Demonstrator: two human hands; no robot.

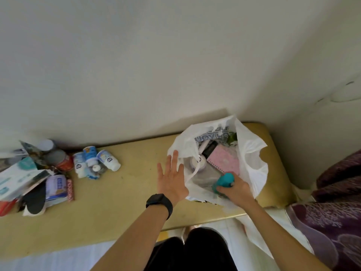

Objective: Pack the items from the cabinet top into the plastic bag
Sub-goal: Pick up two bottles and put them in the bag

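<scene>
The right hand (235,187) grips a soft teal object (224,179) inside the white thin plastic bag (252,153) on the yellow cabinet top (121,192); the left hand (172,178), fingers straight, rests on the bag's edge.

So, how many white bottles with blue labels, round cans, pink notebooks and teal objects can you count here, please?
White bottles: 3, on the cabinet top
Round cans: 2, left of the bottles
Pink notebook: 1, inside the plastic bag
Teal object: 1, gripped by the right hand inside the bag
Total: 7
</scene>
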